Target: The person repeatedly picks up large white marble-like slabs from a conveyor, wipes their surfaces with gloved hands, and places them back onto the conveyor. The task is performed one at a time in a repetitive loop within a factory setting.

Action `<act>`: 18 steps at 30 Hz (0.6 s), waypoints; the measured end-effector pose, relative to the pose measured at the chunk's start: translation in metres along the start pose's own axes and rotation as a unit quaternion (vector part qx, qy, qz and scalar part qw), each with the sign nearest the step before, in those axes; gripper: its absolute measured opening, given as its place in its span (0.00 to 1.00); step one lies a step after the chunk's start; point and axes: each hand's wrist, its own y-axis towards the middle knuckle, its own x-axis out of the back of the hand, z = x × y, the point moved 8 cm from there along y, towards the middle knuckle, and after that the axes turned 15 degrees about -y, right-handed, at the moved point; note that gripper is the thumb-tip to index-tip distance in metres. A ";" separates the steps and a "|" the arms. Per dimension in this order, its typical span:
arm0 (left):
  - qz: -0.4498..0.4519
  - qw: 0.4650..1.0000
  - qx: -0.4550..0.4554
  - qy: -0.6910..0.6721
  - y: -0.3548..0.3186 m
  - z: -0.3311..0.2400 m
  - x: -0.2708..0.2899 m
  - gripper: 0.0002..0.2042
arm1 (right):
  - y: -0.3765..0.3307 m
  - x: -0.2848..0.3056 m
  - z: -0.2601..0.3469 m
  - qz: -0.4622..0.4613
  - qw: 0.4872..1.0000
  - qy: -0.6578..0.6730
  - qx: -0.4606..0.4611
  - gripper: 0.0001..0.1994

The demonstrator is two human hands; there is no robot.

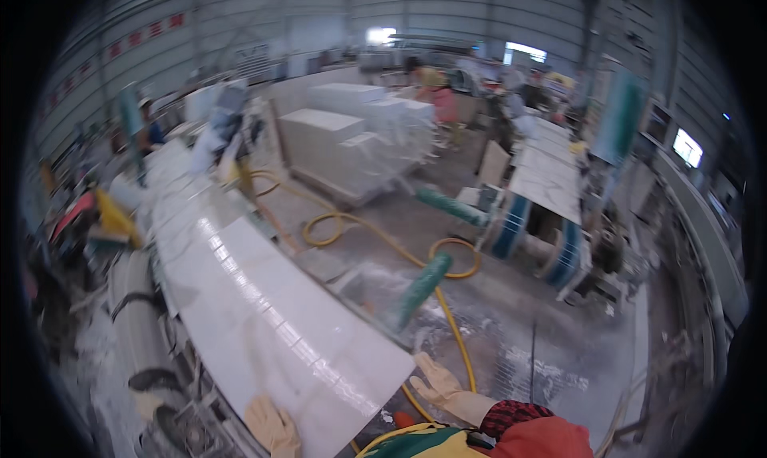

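At the near end of the long white slab (319,330), which stretches away beside machinery (190,432) on its left, left hand (273,428) is open by one edge; right hand (438,384) is open near the opposite corner, contact unclear. Looks like slab-handling; next move calls for even, two-sided support.

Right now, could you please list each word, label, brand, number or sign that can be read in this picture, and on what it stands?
Far wall at the left: red characters, too small and blurred to quote.
White slab in front: no lettering visible.
Left glove and right glove: none visible.
So there is no text I can quote.
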 end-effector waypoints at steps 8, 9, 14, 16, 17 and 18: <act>0.131 0.991 0.002 -0.003 0.000 -0.026 -0.006 0.29 | -0.077 -0.061 -0.007 0.366 0.755 0.422 -0.344 0.40; 0.132 0.991 -0.008 -0.005 0.000 -0.026 -0.008 0.29 | -0.077 -0.076 -0.005 0.377 0.740 0.444 -0.337 0.39; 0.125 0.992 -0.030 0.005 -0.006 -0.023 -0.011 0.29 | -0.075 -0.170 -0.008 0.434 0.647 0.537 -0.324 0.35; 0.117 0.993 -0.023 0.004 -0.012 -0.015 -0.009 0.29 | -0.057 -0.109 0.029 0.421 0.692 0.478 -0.340 0.34; 0.124 0.992 -0.023 0.004 -0.012 -0.017 -0.014 0.29 | -0.059 -0.113 0.024 0.418 0.694 0.473 -0.346 0.33; 0.130 0.991 -0.020 0.005 -0.013 -0.017 -0.018 0.30 | -0.062 -0.125 0.016 0.418 0.695 0.468 -0.351 0.33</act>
